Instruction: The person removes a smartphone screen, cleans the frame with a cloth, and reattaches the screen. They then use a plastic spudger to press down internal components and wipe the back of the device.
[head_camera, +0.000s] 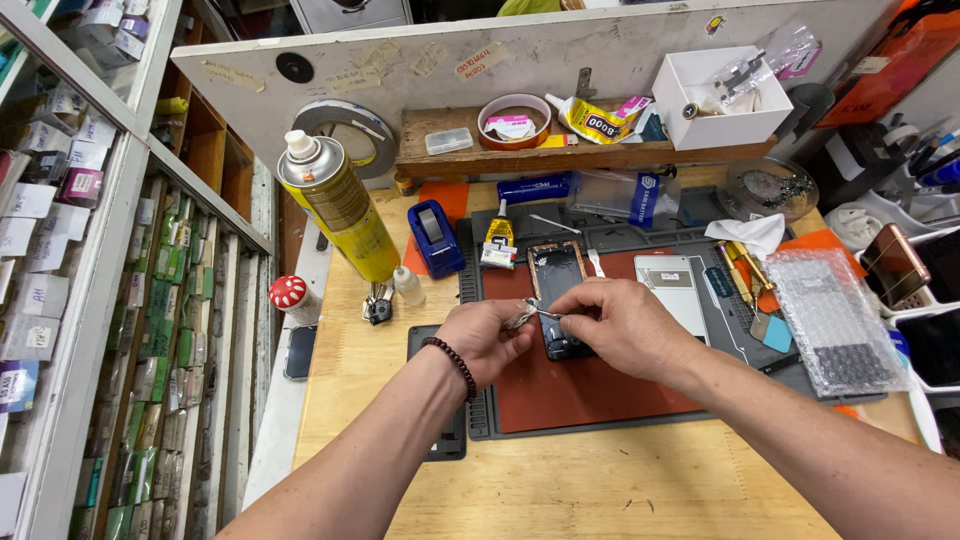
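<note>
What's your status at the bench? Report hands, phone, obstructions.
Left hand pinching a small metal piece. Right hand gripping tweezers over the opened phone on the red mat. Glue tube close behind; nothing blocking.

Yellow spray can (340, 205) with grey label band, upright at desk's left. Yellow glue packet (597, 120) lying on wooden shelf, white open box (722, 103) beside. Bubble-wrap bag (832, 320) flat at right. Small paper labels (40, 190) across left cabinet drawers.
</note>
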